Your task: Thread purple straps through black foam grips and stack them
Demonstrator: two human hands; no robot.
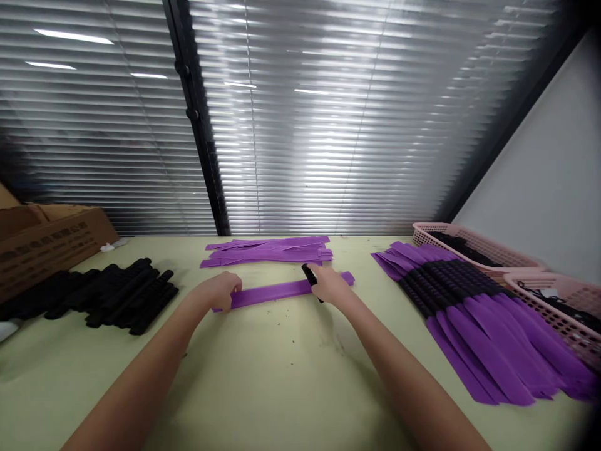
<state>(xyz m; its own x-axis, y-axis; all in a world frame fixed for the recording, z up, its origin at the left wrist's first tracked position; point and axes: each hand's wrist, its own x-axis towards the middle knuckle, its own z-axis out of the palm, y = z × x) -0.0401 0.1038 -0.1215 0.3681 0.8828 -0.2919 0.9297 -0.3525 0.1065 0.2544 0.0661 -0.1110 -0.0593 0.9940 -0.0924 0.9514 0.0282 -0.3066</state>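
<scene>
A purple strip (272, 293) lies crosswise on the pale green table, between my two hands. My left hand (222, 290) has its fingers closed on the strip's left end. Near its right end, my right hand (325, 285) grips a small black piece (308, 274) that stands tilted over the strip. The strip's right tip shows beyond that hand. Just behind is a loose pile of flat purple strips (272, 250).
Black folded pieces (126, 294) are heaped at the left, near a cardboard box (61, 241). To the right lie purple strips with black bands (498, 338). Pink baskets (493, 252) holding black items stand at the right edge. Blinds rise behind the table (263, 388).
</scene>
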